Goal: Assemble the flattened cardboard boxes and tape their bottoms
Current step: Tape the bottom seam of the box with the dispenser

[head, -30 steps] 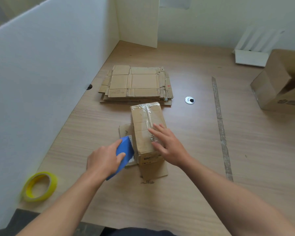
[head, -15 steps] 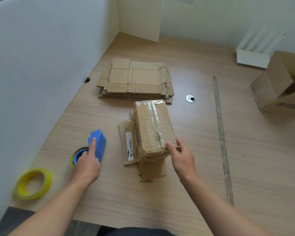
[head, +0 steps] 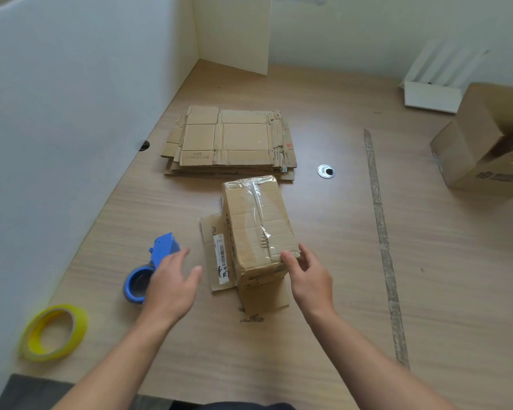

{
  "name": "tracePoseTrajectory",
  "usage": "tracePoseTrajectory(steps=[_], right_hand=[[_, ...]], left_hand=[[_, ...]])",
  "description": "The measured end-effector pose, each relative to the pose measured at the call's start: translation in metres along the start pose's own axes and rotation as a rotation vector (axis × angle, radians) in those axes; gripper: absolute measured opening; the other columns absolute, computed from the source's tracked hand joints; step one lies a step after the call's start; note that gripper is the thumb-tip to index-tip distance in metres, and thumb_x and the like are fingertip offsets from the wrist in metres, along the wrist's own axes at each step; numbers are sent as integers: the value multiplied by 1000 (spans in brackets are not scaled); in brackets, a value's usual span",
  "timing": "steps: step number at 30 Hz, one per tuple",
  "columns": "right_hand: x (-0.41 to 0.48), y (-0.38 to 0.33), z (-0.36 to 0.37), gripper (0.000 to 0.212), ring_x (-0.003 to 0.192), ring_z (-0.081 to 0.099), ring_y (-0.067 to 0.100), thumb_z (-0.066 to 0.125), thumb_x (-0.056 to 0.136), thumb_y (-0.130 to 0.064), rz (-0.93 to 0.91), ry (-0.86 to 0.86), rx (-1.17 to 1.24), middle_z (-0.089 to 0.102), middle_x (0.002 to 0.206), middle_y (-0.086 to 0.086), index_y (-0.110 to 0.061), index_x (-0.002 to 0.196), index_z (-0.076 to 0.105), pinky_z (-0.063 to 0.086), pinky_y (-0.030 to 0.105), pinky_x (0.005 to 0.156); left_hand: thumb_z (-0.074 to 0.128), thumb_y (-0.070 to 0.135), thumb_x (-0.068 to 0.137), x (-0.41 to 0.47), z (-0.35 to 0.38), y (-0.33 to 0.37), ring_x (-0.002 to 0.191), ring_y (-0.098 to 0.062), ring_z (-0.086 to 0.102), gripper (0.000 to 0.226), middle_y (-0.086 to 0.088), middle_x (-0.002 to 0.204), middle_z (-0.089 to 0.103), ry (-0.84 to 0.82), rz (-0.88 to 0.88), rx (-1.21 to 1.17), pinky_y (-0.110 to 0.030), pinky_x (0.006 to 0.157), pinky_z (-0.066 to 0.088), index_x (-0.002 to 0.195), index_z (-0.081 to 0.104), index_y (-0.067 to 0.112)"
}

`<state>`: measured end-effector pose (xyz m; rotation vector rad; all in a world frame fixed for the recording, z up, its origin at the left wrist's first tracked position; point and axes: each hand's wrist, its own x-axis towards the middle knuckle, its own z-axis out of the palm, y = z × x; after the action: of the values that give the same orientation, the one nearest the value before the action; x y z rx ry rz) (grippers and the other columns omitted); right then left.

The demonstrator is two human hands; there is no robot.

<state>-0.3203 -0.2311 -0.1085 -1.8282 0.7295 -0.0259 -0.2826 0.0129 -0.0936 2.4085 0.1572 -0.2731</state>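
The box stands mid-table, taped bottom up, flaps splayed beneath. The right hand pinches its near corner. The left hand hovers by the dispenser, fingers spread, empty. Lifted by one corner (a thin grip), it could twist free, or the wrinkled tape could peel.

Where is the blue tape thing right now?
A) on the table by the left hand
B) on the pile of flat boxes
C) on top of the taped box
A: the blue tape dispenser sits on the table, left of the taped box, right by the open left hand.
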Motion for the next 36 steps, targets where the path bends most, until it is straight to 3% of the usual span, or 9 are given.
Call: tracePoseTrajectory(steps=[3, 5, 8, 12, 17, 21, 28, 31, 36], right_hand=[[-1, 3, 3, 9, 81, 62, 6, 64, 95, -38, -63, -15, -43, 71, 82, -14, -31, 96, 69, 41, 9, 68], [-1, 3, 4, 12, 75, 59, -5, 62, 96, -36, -86, -27, -53, 68, 76, -26, -36, 86, 66, 40, 6, 66], [1, 5, 4, 14, 81, 59, -14, 58, 98, -36, -71, -55, -5, 68, 82, -29, -31, 101, 71, 38, 3, 68], [-3, 4, 11, 22, 96, 60, -12, 56, 100, -36, -50, -93, 26, 70, 104, -22, -32, 119, 66, 39, 1, 76], [-5, -1, 3, 18, 105, 65, 7, 61, 97, -35, 7, -114, 18, 72, 106, -15, -35, 113, 67, 49, 27, 92], [2, -1, -30, 63, 131, 52, 20, 62, 95, -43, -12, -103, -130, 54, 145, 5, -17, 149, 43, 39, 37, 112], [40, -24, -55, 75, 151, 15, 24, 66, 94, -39, -401, 39, -421, 24, 161, 9, -17, 155, 29, 14, 35, 121], [55, -31, -51, 74, 142, 34, 23, 64, 93, -46, -325, -126, -545, 40, 154, 5, -18, 154, 32, 28, 35, 115], [51, -29, -46, 85, 134, 41, 29, 58, 85, -68, -186, -65, -673, 45, 144, 7, -25, 152, 30, 39, 44, 104]], left_hand=[[59, 37, 96, -12, 13, 32, 137, -12, 43, 57, 6, 147, 48, -108, 90, -108, -33, 113, 34, 148, 44, 20], [62, 39, 95, -15, 24, 50, 133, -5, 47, 53, 15, 141, 53, -171, 85, -228, -30, 111, 38, 145, 48, 30], [67, 40, 91, -14, 41, 63, 112, 7, 58, 38, 28, 115, 66, -176, 43, -330, -16, 94, 44, 125, 51, 50], [65, 50, 89, -9, 59, 68, 121, -14, 58, 71, 11, 129, 64, -109, -71, -318, -30, 100, 45, 150, 36, 30], [64, 42, 92, -6, 61, 65, 118, -14, 57, 61, 11, 126, 64, -69, -52, -342, -27, 92, 42, 148, 39, 33], [67, 29, 93, 4, 45, 57, 118, -11, 58, 61, 12, 126, 63, -229, 17, -335, -29, 100, 45, 148, 42, 32], [54, 20, 100, 33, 8, 53, 133, -13, 47, 59, 8, 148, 49, -561, 228, 82, -33, 113, 36, 154, 32, 28], [51, 31, 102, 28, 11, 56, 137, -20, 45, 59, 4, 152, 45, -433, 238, 200, -33, 111, 36, 156, 27, 31], [56, 39, 98, -5, 35, 55, 119, -32, 55, 49, -10, 129, 62, 52, 74, 66, -38, 88, 42, 140, 48, 15]])
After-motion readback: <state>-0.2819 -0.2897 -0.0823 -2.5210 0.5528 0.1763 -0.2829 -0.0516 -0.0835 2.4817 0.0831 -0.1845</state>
